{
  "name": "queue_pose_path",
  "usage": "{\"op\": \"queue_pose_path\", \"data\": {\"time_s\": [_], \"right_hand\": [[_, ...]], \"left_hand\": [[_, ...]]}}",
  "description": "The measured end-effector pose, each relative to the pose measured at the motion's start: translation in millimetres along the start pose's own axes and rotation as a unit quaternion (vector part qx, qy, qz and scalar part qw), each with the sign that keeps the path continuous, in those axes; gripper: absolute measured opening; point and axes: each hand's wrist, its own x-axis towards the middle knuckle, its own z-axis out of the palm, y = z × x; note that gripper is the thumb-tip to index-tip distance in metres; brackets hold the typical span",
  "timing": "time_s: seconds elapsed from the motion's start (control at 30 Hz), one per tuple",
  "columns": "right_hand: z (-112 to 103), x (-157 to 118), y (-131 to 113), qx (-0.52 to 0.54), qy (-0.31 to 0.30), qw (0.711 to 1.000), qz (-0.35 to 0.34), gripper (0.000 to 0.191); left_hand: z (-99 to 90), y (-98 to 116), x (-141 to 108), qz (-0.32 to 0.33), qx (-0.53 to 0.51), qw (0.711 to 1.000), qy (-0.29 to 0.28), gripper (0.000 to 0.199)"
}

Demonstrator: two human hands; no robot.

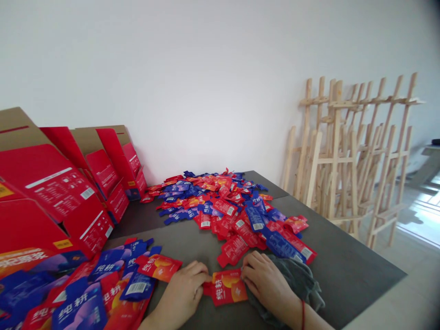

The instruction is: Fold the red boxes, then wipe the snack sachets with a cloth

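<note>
A flat red and orange pouch (229,288) with white lettering lies on the grey table between my hands. At its narrow left end, the fingers of my left hand (185,289) are pinched together on the pouch. My right hand (270,282) has curled fingers on the pouch's right edge; the thumb is partly hidden. Beneath and beside that hand is a crumpled dark grey-green cloth (307,285). Just left of my left hand, another red pouch (161,267) lies on top of a heap of blue and red pouches (80,307).
A large loose pile of red and blue pouches (223,208) spreads over the back and middle of the table (330,250). Red cardboard boxes (58,183) with raised flaps line the left side. Wooden easels (335,151) stand beyond the table's right edge, by a white wall.
</note>
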Motion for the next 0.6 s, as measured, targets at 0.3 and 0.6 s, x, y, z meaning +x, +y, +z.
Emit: {"op": "queue_pose_path", "data": {"time_s": [0.3,0.6], "right_hand": [[0,-7,-6,0.069,0.023,0.997,0.001,0.013],[-13,-5,5,0.180,0.177,0.964,0.083,0.012]], "left_hand": [[18.0,34,17,-0.207,-0.063,0.976,-0.027,0.043],[25.2,10,13,-0.196,-0.560,0.805,-0.017,0.049]]}}
